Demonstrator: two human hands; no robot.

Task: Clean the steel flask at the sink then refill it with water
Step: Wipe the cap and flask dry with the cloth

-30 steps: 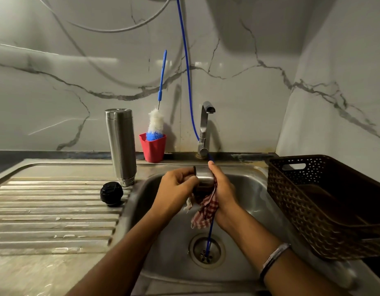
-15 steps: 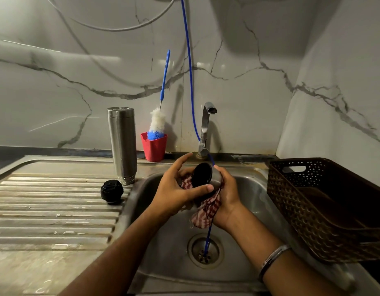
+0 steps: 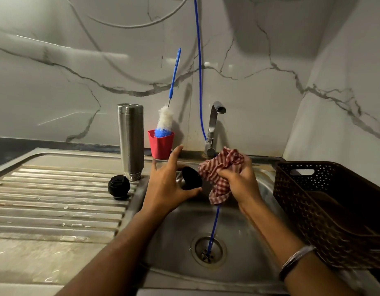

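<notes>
The steel flask (image 3: 131, 142) stands upside down on the draining board, left of the sink basin (image 3: 178, 233). Its black stopper (image 3: 119, 186) lies beside it. Over the basin my left hand (image 3: 166, 184) holds a steel cup lid (image 3: 190, 178) with a black inside, thumb under it and fingers partly spread. My right hand (image 3: 238, 178) grips a bunched red-and-white checked cloth (image 3: 222, 169) just right of the lid, apart from it. The tap (image 3: 213, 127) stands behind, with no water visible.
A red cup (image 3: 161, 145) holding a blue-handled bottle brush (image 3: 165, 120) stands by the wall. A blue hose (image 3: 199, 67) hangs down into the drain (image 3: 208, 251). A brown plastic basket (image 3: 334, 210) sits on the right of the sink.
The cloth has come off the lid: my right hand pulled it up and to the right, bunched. My left hand kept the lid, now tilted with its black inside facing me.
</notes>
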